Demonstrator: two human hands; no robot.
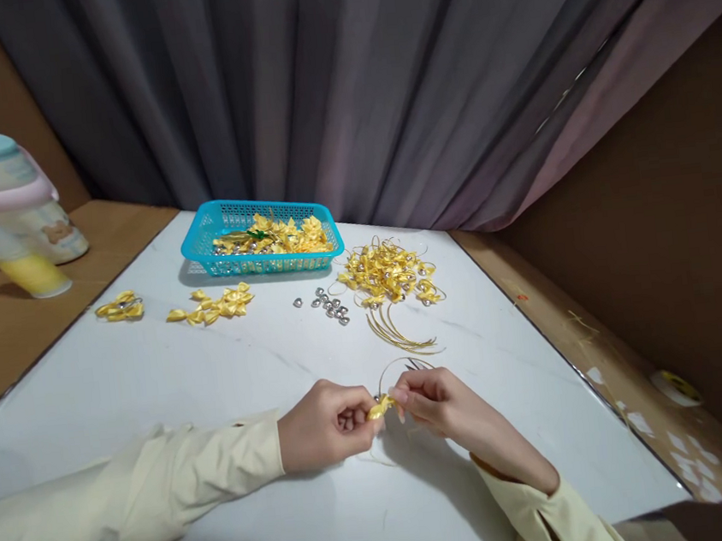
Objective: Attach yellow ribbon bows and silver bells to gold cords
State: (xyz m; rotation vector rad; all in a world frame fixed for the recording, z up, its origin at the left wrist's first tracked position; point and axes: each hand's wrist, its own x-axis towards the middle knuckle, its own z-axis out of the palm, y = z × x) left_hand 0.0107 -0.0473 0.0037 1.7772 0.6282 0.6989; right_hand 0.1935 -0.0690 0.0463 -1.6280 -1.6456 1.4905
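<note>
My left hand (325, 423) and my right hand (436, 400) meet low over the white table (154, 387), both closed in a pinch on a small yellow ribbon bow (380, 407). A thin gold cord loop (392, 365) rises from the bow above my right fingers. Both arms wear pale yellow sleeves. Loose gold cords (400, 337) lie just beyond my hands.
A blue basket (203, 244) of yellow bows and silver beads stands at the back. Beside it lie a heap of finished bows with cords (390, 272), silver beads (330, 303), plain bows (216, 305) and a small bow pile (120, 307). A lidded cup (13, 212) stands far left.
</note>
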